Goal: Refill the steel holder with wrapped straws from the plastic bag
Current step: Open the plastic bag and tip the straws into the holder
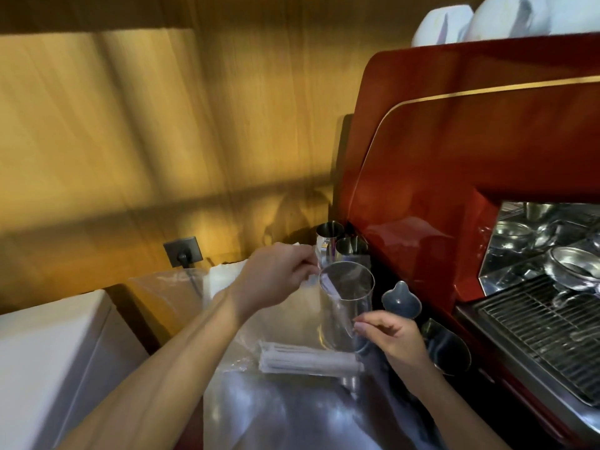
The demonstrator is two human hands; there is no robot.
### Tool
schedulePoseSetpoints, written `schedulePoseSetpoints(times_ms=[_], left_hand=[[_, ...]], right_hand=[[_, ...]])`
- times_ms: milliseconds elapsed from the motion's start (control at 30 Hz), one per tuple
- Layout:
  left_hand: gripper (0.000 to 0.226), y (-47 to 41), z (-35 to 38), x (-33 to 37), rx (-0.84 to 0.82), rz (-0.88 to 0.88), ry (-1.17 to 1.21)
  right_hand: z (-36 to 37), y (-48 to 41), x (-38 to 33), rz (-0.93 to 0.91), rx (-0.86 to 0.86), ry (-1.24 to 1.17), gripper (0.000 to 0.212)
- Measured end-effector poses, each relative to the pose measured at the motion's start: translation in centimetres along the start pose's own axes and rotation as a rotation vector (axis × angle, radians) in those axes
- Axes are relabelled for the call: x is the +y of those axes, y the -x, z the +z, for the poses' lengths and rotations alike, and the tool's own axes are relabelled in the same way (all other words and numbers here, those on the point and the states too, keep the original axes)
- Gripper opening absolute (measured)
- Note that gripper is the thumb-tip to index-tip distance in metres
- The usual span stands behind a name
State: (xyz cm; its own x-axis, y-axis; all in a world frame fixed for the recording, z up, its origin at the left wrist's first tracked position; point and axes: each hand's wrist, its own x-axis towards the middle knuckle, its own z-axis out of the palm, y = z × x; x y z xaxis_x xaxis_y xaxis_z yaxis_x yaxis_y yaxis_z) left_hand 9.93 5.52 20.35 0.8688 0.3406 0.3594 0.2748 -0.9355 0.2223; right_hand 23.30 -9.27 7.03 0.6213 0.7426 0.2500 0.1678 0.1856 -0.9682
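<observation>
The tall, shiny steel holder (344, 315) stands upright on the counter, and its open mouth looks empty. My right hand (394, 341) grips its lower right side with thumb and fingers. My left hand (276, 277) hovers just left of the rim, fingers pinched on a thin pale piece that looks like a wrapped straw (312, 278), though it is blurred. A bundle of wrapped straws (305, 359) lies flat in front of the holder, inside the clear plastic bag (259, 404) spread over the counter.
Two smaller steel cups (329, 233) (351, 249) stand behind the holder. A red espresso machine (454, 177) with a drip grate (545, 332) fills the right. A grey dish (401, 300) and a dark scoop (449, 349) lie beside it. A white appliance (48, 352) sits left, below a wall socket (183, 251).
</observation>
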Motion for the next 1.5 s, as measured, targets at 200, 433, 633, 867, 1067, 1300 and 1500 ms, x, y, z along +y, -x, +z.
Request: schedulePoseSetpoints(times_ms=[200, 433, 633, 867, 1067, 1300, 1500], left_hand=[[0.008, -2.0, -3.6, -0.1, 0.096, -0.031, 0.148], [0.009, -4.1, -6.3, -0.6, 0.180, 0.014, 0.313], [0.013, -5.4, -7.3, -0.3, 0.251, 0.067, 0.273], [0.008, -7.5, -9.3, 1.7, 0.315, 0.133, 0.355], [0.007, -9.7, -10.8, 3.2, 0.324, 0.205, 0.377], [0.004, -12.0, -11.1, 5.3, 0.302, 0.288, 0.472], [0.006, -14.5, -11.8, 7.2, 0.312, 0.376, 0.504]], right_hand=[[-1.1, 0.3, 0.4, 0.003, 0.033, 0.016, 0.029], [-1.5, -0.3, 0.6, -0.036, 0.055, 0.042, 0.032], [-2.3, -0.9, -0.4, -0.095, 0.178, 0.067, 0.032], [-4.2, -1.8, -4.1, -0.216, 0.336, 0.121, 0.023], [-6.2, -1.9, -7.1, -0.291, 0.399, 0.117, 0.024], [-8.4, -1.1, -10.1, -0.360, 0.504, 0.124, 0.027], [-9.3, -0.2, -12.4, -0.384, 0.570, 0.201, 0.023]])
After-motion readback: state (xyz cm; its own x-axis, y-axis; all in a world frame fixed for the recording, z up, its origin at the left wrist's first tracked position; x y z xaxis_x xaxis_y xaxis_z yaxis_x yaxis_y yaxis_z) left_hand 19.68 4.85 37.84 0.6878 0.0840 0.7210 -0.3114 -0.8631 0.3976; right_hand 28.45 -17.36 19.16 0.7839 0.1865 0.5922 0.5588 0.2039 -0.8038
